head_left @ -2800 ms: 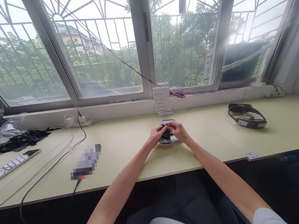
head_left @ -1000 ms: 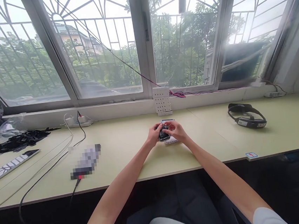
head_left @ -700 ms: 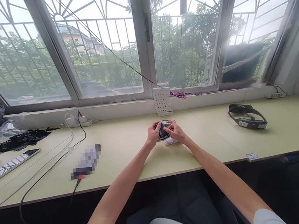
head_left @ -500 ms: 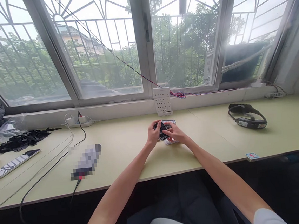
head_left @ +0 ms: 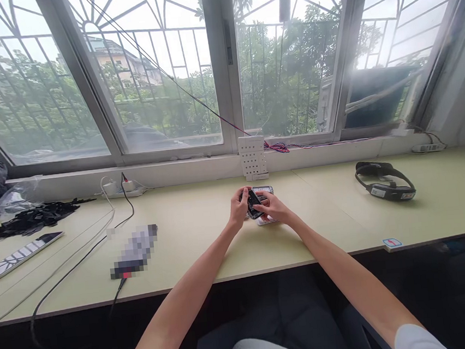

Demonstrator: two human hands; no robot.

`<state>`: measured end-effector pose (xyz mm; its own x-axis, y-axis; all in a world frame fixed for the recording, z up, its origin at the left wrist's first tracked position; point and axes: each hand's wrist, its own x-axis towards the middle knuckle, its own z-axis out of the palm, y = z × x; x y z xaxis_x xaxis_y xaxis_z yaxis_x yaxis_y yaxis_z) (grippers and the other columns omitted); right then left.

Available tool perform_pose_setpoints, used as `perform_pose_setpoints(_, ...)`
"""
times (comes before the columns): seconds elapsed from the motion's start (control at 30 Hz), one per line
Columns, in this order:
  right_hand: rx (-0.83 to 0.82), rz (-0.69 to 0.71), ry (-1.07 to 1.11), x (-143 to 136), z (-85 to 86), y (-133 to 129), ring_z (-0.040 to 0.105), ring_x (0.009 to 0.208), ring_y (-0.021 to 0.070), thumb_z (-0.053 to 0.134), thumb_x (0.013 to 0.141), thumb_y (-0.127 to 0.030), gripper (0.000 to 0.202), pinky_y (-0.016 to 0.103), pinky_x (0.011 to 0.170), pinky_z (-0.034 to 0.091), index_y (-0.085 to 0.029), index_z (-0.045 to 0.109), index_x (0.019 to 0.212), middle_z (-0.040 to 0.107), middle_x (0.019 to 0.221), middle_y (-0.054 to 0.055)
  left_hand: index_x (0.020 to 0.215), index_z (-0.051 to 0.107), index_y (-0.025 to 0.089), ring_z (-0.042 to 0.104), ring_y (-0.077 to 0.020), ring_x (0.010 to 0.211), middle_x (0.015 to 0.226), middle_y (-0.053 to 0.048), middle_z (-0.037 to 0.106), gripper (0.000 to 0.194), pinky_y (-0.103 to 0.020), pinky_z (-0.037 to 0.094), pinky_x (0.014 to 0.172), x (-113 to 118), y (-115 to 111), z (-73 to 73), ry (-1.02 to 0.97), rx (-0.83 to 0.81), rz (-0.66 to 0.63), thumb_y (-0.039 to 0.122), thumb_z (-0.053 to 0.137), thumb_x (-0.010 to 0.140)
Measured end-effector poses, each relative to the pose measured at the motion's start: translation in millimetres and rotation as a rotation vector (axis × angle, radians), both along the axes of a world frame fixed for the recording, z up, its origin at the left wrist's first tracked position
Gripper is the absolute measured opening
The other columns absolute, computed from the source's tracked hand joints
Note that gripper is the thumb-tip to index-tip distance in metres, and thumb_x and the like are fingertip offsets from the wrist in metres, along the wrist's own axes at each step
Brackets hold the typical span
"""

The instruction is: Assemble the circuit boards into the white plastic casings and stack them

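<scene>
Both of my hands meet over the middle of the table. Between them is a small flat black rectangular piece with white print (head_left: 254,206), tilted; its exact kind I cannot make out. My left hand (head_left: 238,207) grips its left side, thumb along the upper edge. Closed on the lower right side are the fingers of my right hand (head_left: 273,205). Beneath and behind the right hand lies a partly hidden whitish printed packet (head_left: 263,189) on the table.
A white perforated block (head_left: 253,159) stands by the window sill. To the right rests a black headband device (head_left: 385,181). On the left are a blurred-out device (head_left: 135,252) on a cable, a phone (head_left: 20,257), black strips (head_left: 35,218) and a power strip (head_left: 123,192).
The black piece has turned slightly between my hands, showing more of its printed face. Another person's hand at the left edge has gone out of view.
</scene>
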<state>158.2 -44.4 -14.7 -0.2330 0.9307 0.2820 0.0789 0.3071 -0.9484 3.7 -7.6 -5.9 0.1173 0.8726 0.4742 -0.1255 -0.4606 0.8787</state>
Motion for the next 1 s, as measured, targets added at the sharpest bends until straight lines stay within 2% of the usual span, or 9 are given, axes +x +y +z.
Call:
perform_pose_setpoints(0.13, 0.007, -0.002, 0.007, -0.2, -0.1, -0.1, 0.054, 0.042, 0.0109, 0.074, 0.079, -0.047, 0.059, 0.025, 0.042, 0.043, -0.021, 0.047, 0.125, 0.062, 0.068, -0.004, 0.098, 0.071, 0.02, 0.056, -0.0149, 0.071, 0.084, -0.003, 0.066, 0.04, -0.025, 0.045, 0.064, 0.2, -3.6, 3.4, -0.001, 0.015, -0.002, 0.057, 0.06, 0.085)
perform_pose_setpoints(0.4, 0.042, -0.039, 0.065, 1.3, -2.3, 4.4, 0.052, 0.041, 0.0097, 0.074, 0.078, -0.051, 0.052, 0.024, 0.043, 0.043, -0.018, 0.055, 0.113, 0.064, 0.066, -0.003, 0.102, 0.074, 0.02, 0.061, -0.0172, 0.084, 0.095, -0.006, 0.07, 0.031, -0.027, 0.049, 0.075, -0.1, -2.4, 2.6, 0.025, 0.037, -0.015, 0.04, 0.069, 0.079)
perform_pose_setpoints(0.7, 0.034, -0.113, 0.073, 5.3, -6.9, 10.7, 0.05, 0.038, 0.01, 0.076, 0.074, -0.055, 0.055, 0.024, 0.036, 0.038, -0.018, 0.056, 0.11, 0.066, 0.065, -0.001, 0.116, 0.072, 0.019, 0.062, -0.0164, 0.078, 0.095, -0.007, 0.072, 0.053, -0.027, 0.048, 0.067, -4.7, 4.5, 0.0, -0.048, -0.249, -0.158, 0.037, 0.079, 0.066)
perform_pose_setpoints(1.0, 0.039, -0.128, 0.064, 6.8, -7.8, 11.8, 0.049, 0.036, 0.0094, 0.076, 0.073, -0.057, 0.057, 0.023, 0.035, 0.037, -0.018, 0.056, 0.109, 0.065, 0.063, -0.002, 0.112, 0.071, 0.017, 0.063, -0.0139, 0.073, 0.091, -0.006, 0.071, 0.06, -0.024, 0.046, 0.064, -6.1, 8.9, -0.1, -0.149, -0.332, -0.275, 0.033, 0.087, 0.057)
